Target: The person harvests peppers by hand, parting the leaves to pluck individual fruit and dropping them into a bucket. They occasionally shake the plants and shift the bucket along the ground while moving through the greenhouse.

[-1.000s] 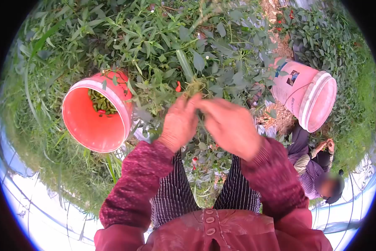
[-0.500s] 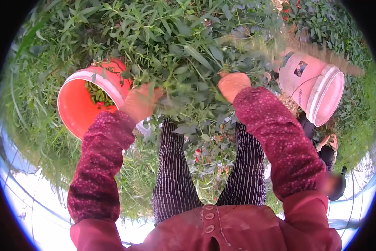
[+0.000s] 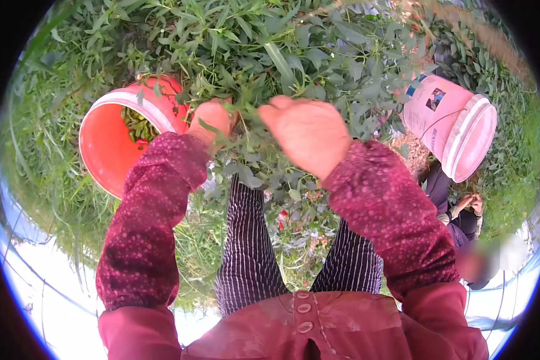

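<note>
My left hand [image 3: 211, 122] is curled among the leafy green plants [image 3: 282, 66], just right of the red bucket; leaves cover its fingertips. Closer to me, my right hand [image 3: 310, 133] reaches left with thumb and fingers drawn together at the foliage. Whatever sits in either hand's fingers is hidden or too small to name. The red bucket [image 3: 105, 108] lies tipped toward me, with green peppers [image 3: 139, 126] and a bit of red inside.
A pink bucket [image 3: 429, 114] with a white rim leans at the right among the plants. Beyond it, another person [image 3: 465, 216] sits low with hands together. Red peppers [image 3: 282, 219] show between my legs. Tall grass [image 3: 54, 174] grows on the left.
My right hand has moved left and toward me, closer to my left hand. The left hand has shifted slightly right and up, deeper in the leaves.
</note>
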`<state>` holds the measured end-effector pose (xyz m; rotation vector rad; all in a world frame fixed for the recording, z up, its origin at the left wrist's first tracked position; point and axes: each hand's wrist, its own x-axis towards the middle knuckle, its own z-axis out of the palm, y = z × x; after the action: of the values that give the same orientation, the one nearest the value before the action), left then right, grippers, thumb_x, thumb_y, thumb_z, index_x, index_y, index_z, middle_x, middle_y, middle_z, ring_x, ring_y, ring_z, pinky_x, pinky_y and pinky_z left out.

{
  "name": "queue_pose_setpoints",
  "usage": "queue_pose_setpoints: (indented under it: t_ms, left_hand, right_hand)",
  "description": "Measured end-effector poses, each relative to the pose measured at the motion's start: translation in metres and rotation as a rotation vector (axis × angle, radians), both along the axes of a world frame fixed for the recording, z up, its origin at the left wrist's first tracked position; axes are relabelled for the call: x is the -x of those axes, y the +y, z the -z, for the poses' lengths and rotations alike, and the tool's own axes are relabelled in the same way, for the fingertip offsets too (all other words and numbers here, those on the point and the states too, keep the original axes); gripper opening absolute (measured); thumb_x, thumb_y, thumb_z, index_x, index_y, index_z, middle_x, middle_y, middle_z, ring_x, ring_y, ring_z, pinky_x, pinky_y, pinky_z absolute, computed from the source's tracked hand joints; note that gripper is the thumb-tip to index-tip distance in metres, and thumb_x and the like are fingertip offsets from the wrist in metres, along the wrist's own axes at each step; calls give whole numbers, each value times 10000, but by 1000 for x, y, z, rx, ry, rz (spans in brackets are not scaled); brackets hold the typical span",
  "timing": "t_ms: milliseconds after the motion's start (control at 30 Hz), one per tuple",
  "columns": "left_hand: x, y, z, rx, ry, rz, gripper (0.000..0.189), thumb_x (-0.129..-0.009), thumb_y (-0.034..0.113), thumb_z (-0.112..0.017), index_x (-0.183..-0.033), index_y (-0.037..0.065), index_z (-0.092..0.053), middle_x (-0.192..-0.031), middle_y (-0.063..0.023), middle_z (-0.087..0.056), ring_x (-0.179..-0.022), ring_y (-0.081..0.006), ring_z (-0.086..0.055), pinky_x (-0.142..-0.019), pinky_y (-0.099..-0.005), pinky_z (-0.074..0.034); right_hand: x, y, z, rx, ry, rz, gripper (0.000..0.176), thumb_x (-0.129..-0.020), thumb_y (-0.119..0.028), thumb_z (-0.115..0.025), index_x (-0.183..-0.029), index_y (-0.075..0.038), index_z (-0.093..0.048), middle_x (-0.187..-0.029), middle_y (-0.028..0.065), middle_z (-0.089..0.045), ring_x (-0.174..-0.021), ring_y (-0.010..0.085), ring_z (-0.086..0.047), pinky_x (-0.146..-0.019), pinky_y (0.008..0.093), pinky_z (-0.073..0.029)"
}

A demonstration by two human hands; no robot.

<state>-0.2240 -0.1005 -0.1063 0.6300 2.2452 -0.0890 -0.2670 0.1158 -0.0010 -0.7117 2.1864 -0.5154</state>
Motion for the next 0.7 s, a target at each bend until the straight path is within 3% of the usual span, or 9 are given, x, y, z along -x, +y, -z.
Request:
queue_pose_setpoints:
  t_ms: [33,167,233,267,367,467,533,600,700]
  left_hand:
    - [2,-5,0,4,1,0,229,-797,255,-572,-944,99,-654,-851,-112,-650,-808,-255,-634,-647,-362,-524]
    - [12,-43,6,-114,82,38,187,-812,232,-578,-780,65,-657,-713,-79,-643,-666,-254,-628,-614,-385,-512]
    - [25,-50,1,-214,-364,-661,249,-822,277,-615,-842,32,-660,-740,-88,-643,-686,-243,-618,-646,-373,-508]
    - [24,-66,20,-396,-497,-728,308,-808,294,-669,-943,17,-664,-800,-65,-662,-732,-183,-612,-693,-321,-500]
    - [38,-53,0,-328,-549,-820,293,-799,217,-692,-1011,17,-659,-865,-54,-675,-799,-137,-605,-727,-276,-482]
    - [34,-58,3,-461,-675,-862,228,-809,138,-680,-999,15,-653,-846,-41,-652,-780,-113,-582,-688,-267,-469]
    - [26,-64,9,-594,-767,-912,186,-819,96,-659,-975,-4,-641,-812,-34,-626,-759,-115,-574,-650,-288,-467]
    - [20,-67,12,-1085,-830,-927,264,-802,113,-664,-1034,-7,-632,-874,-94,-620,-831,-181,-592,-723,-321,-481]
    - [17,-72,7,-779,-818,-1080,313,-782,130,-675,-1065,6,-626,-931,-140,-601,-890,-236,-595,-778,-346,-482]
  right_hand:
    - [-5,-13,3,111,22,67,175,-723,-59,-540,-896,-39,-564,-898,119,-606,-787,291,-625,-682,400,-516]
    - [-22,-37,48,-67,-299,-26,211,-755,-40,-520,-947,-26,-607,-972,155,-626,-877,310,-631,-743,386,-524]
    - [-35,-36,65,-226,-455,-66,230,-771,-35,-509,-973,-20,-620,-1012,166,-630,-921,316,-630,-780,381,-525]
    - [-41,-35,71,-285,-484,-93,298,-782,-36,-509,-1066,-20,-597,-1074,171,-616,-959,320,-622,-813,382,-521]
    - [-63,-33,99,-279,-475,-52,470,-805,-34,-516,-1275,-35,-496,-1182,167,-582,-1011,313,-610,-890,378,-498]
    - [-62,-32,120,113,-682,734,415,-783,-73,-574,-1197,-43,-558,-1089,171,-626,-1009,299,-609,-881,338,-477]
    - [-61,-35,128,233,-724,779,413,-776,-67,-586,-1187,-39,-564,-1047,159,-642,-963,278,-622,-861,337,-482]
    - [-55,-41,117,385,-996,967,383,-746,-59,-644,-1127,-60,-613,-943,103,-677,-849,216,-638,-799,327,-497]
    - [-53,-50,99,542,-959,1001,392,-725,-71,-683,-1113,-86,-626,-936,69,-674,-831,186,-632,-767,316,-502]
